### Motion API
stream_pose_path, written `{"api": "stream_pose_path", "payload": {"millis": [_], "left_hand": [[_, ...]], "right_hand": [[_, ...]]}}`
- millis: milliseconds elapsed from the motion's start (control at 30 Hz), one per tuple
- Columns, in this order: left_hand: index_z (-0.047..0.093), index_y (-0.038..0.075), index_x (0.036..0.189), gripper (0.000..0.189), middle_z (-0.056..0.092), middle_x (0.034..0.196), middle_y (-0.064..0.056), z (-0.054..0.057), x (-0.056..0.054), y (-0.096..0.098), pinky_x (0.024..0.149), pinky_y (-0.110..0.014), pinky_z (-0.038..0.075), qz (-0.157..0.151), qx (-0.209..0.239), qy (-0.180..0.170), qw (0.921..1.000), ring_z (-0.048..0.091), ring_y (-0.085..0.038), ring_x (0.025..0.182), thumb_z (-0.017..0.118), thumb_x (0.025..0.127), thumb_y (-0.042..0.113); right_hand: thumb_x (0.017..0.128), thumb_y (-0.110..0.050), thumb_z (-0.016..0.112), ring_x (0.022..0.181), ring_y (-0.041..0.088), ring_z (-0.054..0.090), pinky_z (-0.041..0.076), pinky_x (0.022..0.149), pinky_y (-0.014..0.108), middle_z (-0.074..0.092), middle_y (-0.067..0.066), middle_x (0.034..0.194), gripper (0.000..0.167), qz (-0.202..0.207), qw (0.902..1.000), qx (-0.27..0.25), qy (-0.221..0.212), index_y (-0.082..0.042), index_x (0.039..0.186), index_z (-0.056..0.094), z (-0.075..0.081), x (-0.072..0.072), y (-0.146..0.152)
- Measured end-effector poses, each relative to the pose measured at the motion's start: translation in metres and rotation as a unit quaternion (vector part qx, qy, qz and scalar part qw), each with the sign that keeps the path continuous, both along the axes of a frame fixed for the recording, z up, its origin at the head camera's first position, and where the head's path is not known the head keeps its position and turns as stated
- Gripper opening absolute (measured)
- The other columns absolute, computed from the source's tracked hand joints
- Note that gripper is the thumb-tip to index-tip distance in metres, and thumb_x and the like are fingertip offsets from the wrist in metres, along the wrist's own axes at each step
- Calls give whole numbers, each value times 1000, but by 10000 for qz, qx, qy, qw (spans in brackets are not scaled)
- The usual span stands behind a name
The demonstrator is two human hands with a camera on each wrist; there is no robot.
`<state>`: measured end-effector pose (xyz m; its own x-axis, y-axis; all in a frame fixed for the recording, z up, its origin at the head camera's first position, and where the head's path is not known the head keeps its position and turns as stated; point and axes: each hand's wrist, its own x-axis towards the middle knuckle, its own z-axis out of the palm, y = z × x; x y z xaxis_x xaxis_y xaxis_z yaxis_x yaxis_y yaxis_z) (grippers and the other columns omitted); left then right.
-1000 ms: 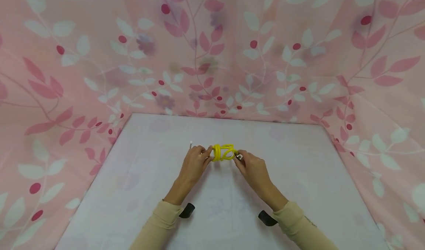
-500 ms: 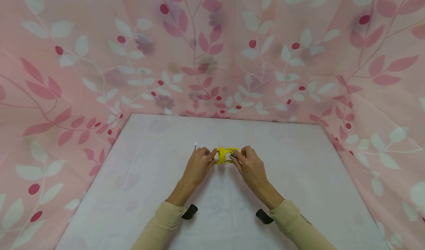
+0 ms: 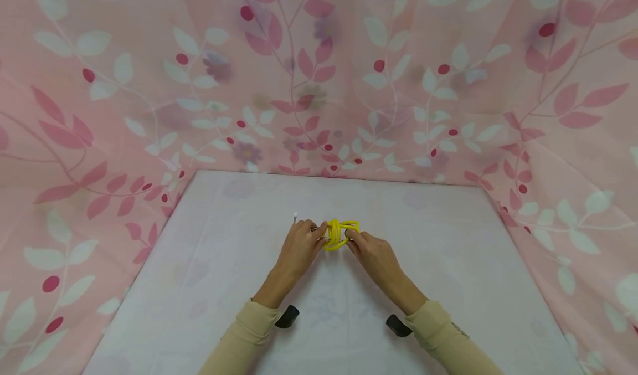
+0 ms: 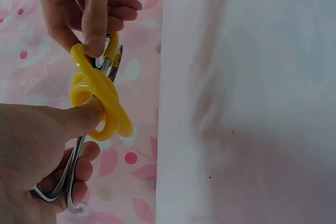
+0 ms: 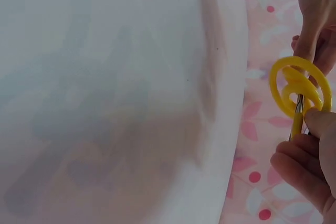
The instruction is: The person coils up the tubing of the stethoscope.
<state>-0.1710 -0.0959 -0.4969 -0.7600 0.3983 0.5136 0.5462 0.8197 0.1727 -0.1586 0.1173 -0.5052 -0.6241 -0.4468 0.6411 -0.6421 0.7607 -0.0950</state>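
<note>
Yellow tubing [image 3: 335, 234] is wound in several turns round a bent metal-rod frame [image 4: 69, 176] held above the table. The frame has a rod end with a white tip [image 4: 80, 210], which sticks out beyond my left hand [image 3: 298, 248]. That hand grips the frame's rods, its thumb lying against the coils in the left wrist view. My right hand [image 3: 377, 257] pinches the other end between thumb and fingers, where tubing and shiny metal meet. One loose loop of tubing [image 5: 274, 80] stands out from the coils in the right wrist view. My fingers hide parts of the metal.
A white cloth covers the table [image 3: 239, 308]. Pink leaf-patterned fabric [image 3: 309, 76] hangs behind it and along both sides. Dark camera mounts [image 3: 287, 316] sit at my wrists, below beige sleeves [image 3: 244, 336].
Both hands drew closer together, the left shifting slightly right. The right fingers moved over the tubing's end, and a loop of tubing now bulges lower at the front of the coils.
</note>
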Motion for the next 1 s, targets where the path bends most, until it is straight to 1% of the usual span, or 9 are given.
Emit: {"api": "stream_pose_path", "payload": {"millis": [200,267,433,500,567,733,833,900,1000], "left_hand": [[71,10,121,43,66,91,-8,-1,-1,0,75,-34,49,-108,-9,45,9999,59,-22,80,80,82,23],[71,10,122,43,65,91,-8,0,-1,0,74,-33,48,-188,44,49,9998,58,-22,80,80,82,23],[71,10,121,43,66,91,-9,3,-1,0,72,-33,48,-404,129,46,9991,58,-23,79,80,81,23],[71,10,121,43,66,91,-8,3,0,-1,72,-33,48,-431,132,11,9990,58,-23,79,80,81,24],[71,11,121,43,66,91,-8,2,0,-1,73,-33,48,-467,167,-33,9988,57,-23,79,80,81,25],[71,11,122,43,65,92,-7,1,0,-4,75,-33,47,-625,362,-124,9973,57,-22,80,79,82,25],[70,11,122,43,65,92,-7,2,0,-4,76,-34,48,-693,477,-189,9963,58,-21,81,79,82,24],[70,11,123,44,65,93,-6,1,1,-4,76,-34,48,-721,492,-240,9959,58,-21,82,79,82,24],[69,12,124,44,65,94,-6,1,2,-4,77,-34,48,-734,506,-330,9955,57,-20,83,78,83,24]], "right_hand": [[92,-24,68,51,10,55,49,48,24,63,2,72,23,266,9988,317,267,-7,108,69,0,0,9],[98,-28,60,52,11,54,49,48,24,62,2,72,25,308,9981,418,346,-8,109,70,2,0,12],[87,-24,75,60,13,52,49,50,24,57,4,77,21,284,9972,563,401,-12,104,73,11,-3,18],[77,-21,84,66,15,51,51,52,24,55,6,82,25,272,9972,572,397,-13,99,75,14,-5,20],[75,-22,85,72,18,53,53,54,26,54,7,88,23,261,9976,552,314,-13,95,76,17,-7,21],[77,-23,84,91,24,62,59,67,32,61,12,114,20,473,9979,264,-344,-12,91,75,23,-10,25],[82,-22,80,111,30,62,58,85,40,59,16,131,21,705,9929,163,-942,-10,95,70,23,-10,29],[85,-21,77,113,29,62,56,91,41,58,17,135,23,893,9874,131,-1304,-8,99,64,22,-10,31],[87,-17,74,105,22,67,56,90,37,58,18,134,25,1252,9764,-57,-1757,-6,102,57,19,-11,34]]}}
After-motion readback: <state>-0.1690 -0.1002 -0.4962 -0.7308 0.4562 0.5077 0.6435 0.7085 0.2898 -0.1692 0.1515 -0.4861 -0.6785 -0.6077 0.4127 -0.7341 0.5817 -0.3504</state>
